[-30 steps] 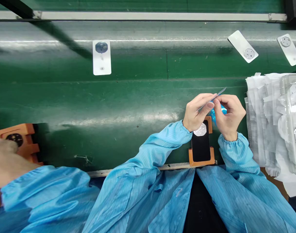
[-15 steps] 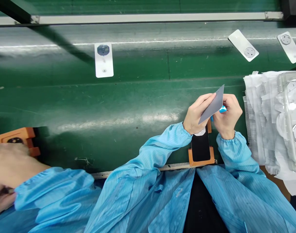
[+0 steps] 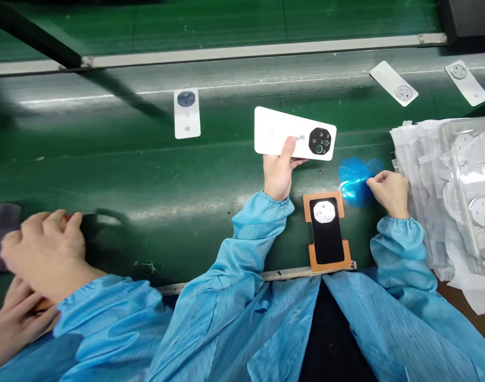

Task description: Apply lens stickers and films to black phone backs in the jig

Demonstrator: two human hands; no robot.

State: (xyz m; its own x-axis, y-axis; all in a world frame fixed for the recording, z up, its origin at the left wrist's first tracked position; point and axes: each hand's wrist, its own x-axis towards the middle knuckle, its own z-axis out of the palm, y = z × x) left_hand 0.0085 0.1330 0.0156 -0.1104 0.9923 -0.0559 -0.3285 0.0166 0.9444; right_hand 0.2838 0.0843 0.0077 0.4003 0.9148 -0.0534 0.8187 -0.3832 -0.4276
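My left hand (image 3: pixel 279 172) grips a white phone back cover (image 3: pixel 278 127) by its lower edge, thumb on the face. A black camera cutout plate with several holes marks the cover's right end. My right hand (image 3: pixel 389 192) pinches a crinkled piece of blue protective film (image 3: pixel 356 183) by its right side. Between my forearms, close to the belt's front edge, an orange fixture (image 3: pixel 334 259) holds a black phone-shaped panel (image 3: pixel 327 241). On the panel's upper part lies a white-and-silver octagonal piece (image 3: pixel 324 211).
Several white covers, such as one cover (image 3: pixel 187 124) at left, lie along the green belt (image 3: pixel 147 180). At right, a clear plastic tray (image 3: pixel 465 212) with octagonal pieces sits on stacked white sheets (image 3: pixel 421 196). A co-worker's hands (image 3: pixel 47 254) work at far left. A rail (image 3: pixel 242 53) crosses behind.
My left hand has swung the cover left and turned its white face up. My right hand has drawn the blue film off to the right, apart from the cover. The co-worker's hands moved too.
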